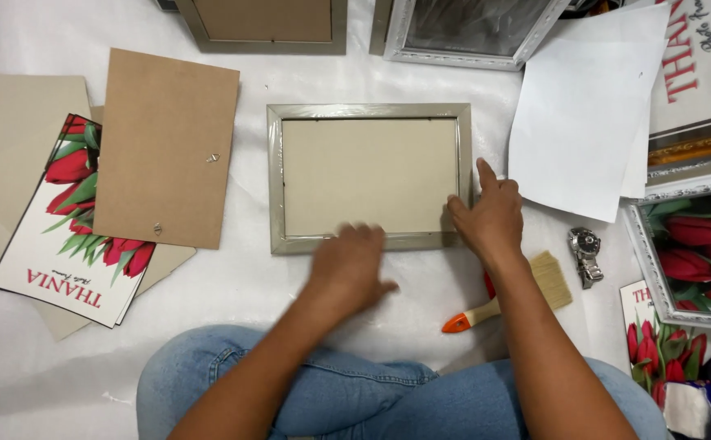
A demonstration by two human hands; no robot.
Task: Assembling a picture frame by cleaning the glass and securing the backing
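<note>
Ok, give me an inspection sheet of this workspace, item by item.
Surface: white sheet spread on the floor, wrinkled.
Job's things: grey-green picture frame lying face down, beige insert showing inside it.
Clutter: brown backing board at left over a tulip print; white paper at right; paintbrush with orange handle tip; wristwatch; more frames along the top and right edges.
Hands: left hand blurred, over the frame's lower edge; right hand pressing the frame's lower right corner.
Cables: nothing seen.
Surroundings: the person's knees in blue jeans at the bottom.
</note>
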